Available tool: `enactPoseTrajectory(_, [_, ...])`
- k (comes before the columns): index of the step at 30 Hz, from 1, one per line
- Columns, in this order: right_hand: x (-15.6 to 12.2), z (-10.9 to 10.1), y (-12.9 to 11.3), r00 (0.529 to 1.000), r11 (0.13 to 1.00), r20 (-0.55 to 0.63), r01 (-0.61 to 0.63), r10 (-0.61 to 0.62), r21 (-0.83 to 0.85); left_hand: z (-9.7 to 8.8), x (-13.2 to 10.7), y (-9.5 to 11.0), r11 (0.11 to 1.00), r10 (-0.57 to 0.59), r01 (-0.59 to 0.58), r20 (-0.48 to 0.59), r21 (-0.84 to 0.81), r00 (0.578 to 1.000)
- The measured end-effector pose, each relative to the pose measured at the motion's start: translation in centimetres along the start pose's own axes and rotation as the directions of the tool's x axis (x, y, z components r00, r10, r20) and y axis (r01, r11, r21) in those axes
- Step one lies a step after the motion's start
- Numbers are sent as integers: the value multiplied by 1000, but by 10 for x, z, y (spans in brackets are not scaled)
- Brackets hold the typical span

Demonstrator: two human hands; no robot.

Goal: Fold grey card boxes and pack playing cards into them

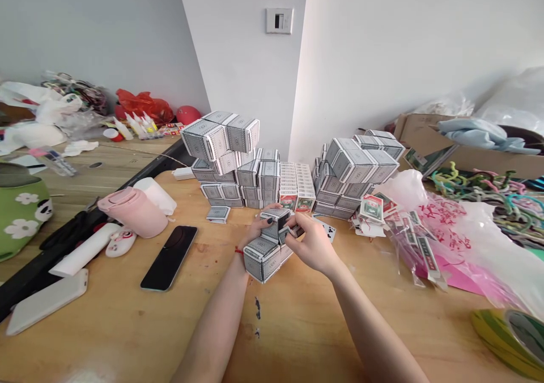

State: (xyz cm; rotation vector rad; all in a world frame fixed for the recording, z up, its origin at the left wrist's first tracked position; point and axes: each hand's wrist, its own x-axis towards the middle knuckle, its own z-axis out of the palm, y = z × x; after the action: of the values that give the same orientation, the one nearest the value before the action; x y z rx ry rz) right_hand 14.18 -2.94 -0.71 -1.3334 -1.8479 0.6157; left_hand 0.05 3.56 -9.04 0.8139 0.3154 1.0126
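Both my hands meet over the middle of the wooden table (297,326). My left hand (258,230) is curled around a small grey patterned card box (275,220), with two more such boxes (262,258) stacked just below it. My right hand (312,242) pinches the same box from the right side, fingers closed on its end. Behind them stand tall piles of the same grey boxes, a left stack (229,156) and a right stack (355,170), with rows of red-faced card packs (296,187) between.
A black phone (170,257), a pink bottle (134,212) and white cases (46,301) lie at the left. Clear and pink plastic bags with flat packs (429,224) spread at the right, near a tape roll (516,337) and a cardboard box (450,145).
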Motion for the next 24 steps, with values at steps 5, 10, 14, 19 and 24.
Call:
enactPoseTrajectory(5, [-1, -2, 3, 998, 999, 47, 35, -36, 11, 1, -2, 0, 1000, -16, 16, -25, 13, 1000])
enactPoseTrajectory(10, [-2, -2, 3, 996, 998, 70, 58, -59, 22, -6, -3, -1, 1000, 3, -3, 0, 1, 1000])
enactPoseTrajectory(14, [-2, -3, 2, 994, 996, 82, 71, -75, 46, -9, -3, -2, 1000, 5, -5, -3, 19, 1000])
enactPoseTrajectory(19, [-2, -5, 1, 993, 996, 70, 92, -93, 17, -7, -4, -3, 999, 41, -40, -42, 28, 998])
enactPoseTrajectory(24, [-1, -3, 3, 997, 997, 15, 81, -81, 5, -1, -4, -5, 994, 110, -110, -87, 7, 990])
